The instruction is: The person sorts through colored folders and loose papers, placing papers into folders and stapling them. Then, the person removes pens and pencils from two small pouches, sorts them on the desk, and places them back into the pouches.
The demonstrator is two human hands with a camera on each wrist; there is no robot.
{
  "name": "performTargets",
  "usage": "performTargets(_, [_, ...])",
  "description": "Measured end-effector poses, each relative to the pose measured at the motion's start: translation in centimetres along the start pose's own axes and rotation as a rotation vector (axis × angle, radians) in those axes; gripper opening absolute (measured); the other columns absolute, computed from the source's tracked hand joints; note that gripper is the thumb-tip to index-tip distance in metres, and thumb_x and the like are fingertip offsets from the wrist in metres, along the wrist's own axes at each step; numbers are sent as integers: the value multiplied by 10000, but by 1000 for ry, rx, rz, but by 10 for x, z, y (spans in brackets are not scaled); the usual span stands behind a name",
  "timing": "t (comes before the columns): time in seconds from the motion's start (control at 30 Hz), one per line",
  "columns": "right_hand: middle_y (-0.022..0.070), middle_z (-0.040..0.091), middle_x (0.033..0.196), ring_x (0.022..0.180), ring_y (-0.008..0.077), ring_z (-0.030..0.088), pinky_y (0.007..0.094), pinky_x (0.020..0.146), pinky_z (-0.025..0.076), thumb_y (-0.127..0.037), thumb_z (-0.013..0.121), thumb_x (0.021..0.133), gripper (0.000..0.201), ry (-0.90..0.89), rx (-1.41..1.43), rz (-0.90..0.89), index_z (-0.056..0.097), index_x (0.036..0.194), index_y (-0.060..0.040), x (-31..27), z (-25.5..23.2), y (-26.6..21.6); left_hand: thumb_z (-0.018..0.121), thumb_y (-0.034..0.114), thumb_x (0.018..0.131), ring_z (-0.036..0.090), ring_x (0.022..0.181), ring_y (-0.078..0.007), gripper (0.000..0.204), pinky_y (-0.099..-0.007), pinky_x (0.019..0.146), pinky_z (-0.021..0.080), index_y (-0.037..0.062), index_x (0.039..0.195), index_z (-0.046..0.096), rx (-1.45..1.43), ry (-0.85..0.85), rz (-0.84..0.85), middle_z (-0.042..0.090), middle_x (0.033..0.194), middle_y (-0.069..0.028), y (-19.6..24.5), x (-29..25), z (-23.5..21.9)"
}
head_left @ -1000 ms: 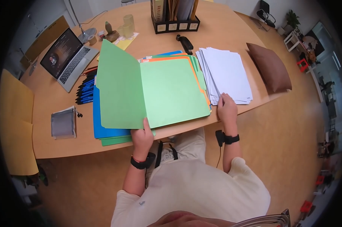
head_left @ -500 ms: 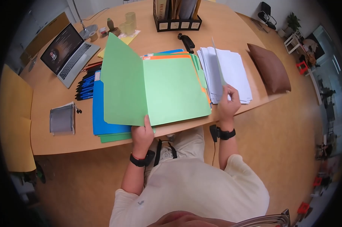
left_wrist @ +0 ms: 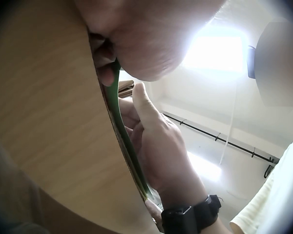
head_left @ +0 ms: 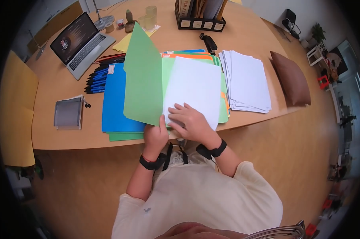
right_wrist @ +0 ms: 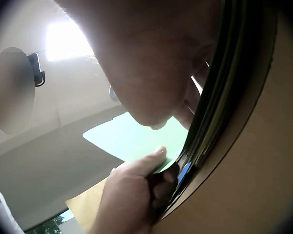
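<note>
A green file folder lies opened on a pile of folders, its left cover raised. One white sheet of paper lies slightly askew inside on the right half. My left hand pinches the folder's lower edge by the fold, thumb on top and fingers beneath; the right wrist view shows this left hand gripping at the table edge. With fingers spread, my right hand rests on the sheet's lower left part. Beside the folders, to the right, is a stack of white paper.
Left of the folders lie several pens, a mesh pouch and a laptop. Behind stand a stapler and a black file organizer. A brown cushion sits at the right table edge.
My right hand has lifted one sheet off the paper stack and carried it left onto the opened green folder, where its fingers are now spread. The left hand keeps its hold by the fold.
</note>
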State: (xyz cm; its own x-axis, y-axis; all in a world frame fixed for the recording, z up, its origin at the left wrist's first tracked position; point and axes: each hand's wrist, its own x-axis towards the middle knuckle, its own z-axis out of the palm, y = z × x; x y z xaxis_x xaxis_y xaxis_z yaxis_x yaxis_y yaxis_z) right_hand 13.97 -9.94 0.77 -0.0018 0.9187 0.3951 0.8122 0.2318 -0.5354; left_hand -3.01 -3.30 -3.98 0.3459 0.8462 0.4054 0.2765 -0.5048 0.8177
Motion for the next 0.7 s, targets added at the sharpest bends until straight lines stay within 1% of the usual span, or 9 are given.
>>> performTargets(0.07, [94, 783, 1242, 1284, 363, 684, 534, 1150, 500, -199, 804, 901, 197, -30, 64, -37, 807, 1059, -80, -4, 1, 2, 594, 110, 1062, 679, 848, -492, 187, -515, 715, 536, -34, 1079, 712, -23, 13, 12, 721, 936, -274, 0, 1, 0])
performTargets(0.17, [95, 786, 1234, 1289, 362, 683, 529, 1163, 494, -200, 817, 882, 241, -119, 163, -27, 799, 1091, -81, -5, -3, 22, 598, 115, 1060, 673, 810, -491, 188, -517, 689, 531, -31, 1051, 716, 7, 7, 36, 717, 892, -266, 2, 2, -1])
performTargets(0.27, [112, 740, 1343, 1351, 376, 637, 554, 1183, 464, -214, 818, 875, 346, -191, 159, -69, 771, 1198, -99, -1, -9, 35, 608, 119, 1054, 674, 785, -488, 187, -516, 671, 531, -28, 1041, 722, 49, -2, 36, 717, 870, -261, 0, 1, 0])
performTargets(0.3, [114, 716, 1379, 1372, 384, 613, 577, 1186, 447, -223, 823, 863, 389, -161, 94, -71, 755, 1227, -100, -2, -12, 32, 612, 120, 1052, 675, 779, -487, 186, -515, 667, 531, -27, 1040, 725, 60, -2, 33, 718, 866, -260, -2, 1, 1])
performTargets(0.37, [119, 669, 1450, 1414, 399, 565, 623, 1193, 414, -241, 833, 840, 477, -103, -34, -83, 723, 1283, -102, 4, -29, 8, 617, 120, 1048, 679, 781, -488, 184, -515, 666, 534, -28, 1051, 727, 57, 41, 50, 721, 877, -263, -3, 2, 3])
performTargets(0.4, [117, 646, 1476, 1435, 398, 540, 637, 1199, 394, -242, 833, 832, 515, -147, -87, -80, 704, 1312, -108, 3, -31, 5, 620, 120, 1046, 681, 782, -489, 183, -515, 666, 535, -28, 1057, 728, 56, 62, 57, 723, 882, -265, -4, 2, 3])
performTargets(0.47, [115, 601, 1528, 1476, 396, 489, 664, 1212, 354, -244, 835, 817, 592, -236, -193, -67, 667, 1371, -121, -1, -33, 3, 621, 115, 1044, 685, 802, -489, 182, -513, 678, 540, -32, 1067, 726, 40, 51, 37, 726, 899, -269, -4, 2, 2])
performTargets(0.57, [107, 605, 1529, 1478, 381, 490, 666, 1210, 352, -249, 833, 809, 609, -253, -200, -72, 659, 1378, -118, -6, -27, 13, 619, 107, 1044, 688, 827, -490, 182, -508, 696, 545, -38, 1083, 723, 1, 44, 38, 727, 920, -276, -2, 2, 1])
performTargets(0.7, [95, 594, 1556, 1480, 386, 494, 667, 1223, 338, -236, 816, 820, 609, -279, -139, -88, 651, 1395, -122, -2, -29, 18, 620, 104, 1045, 686, 853, -495, 188, -503, 718, 549, -45, 1106, 717, -20, 17, 40, 725, 946, -285, -5, 3, 0])
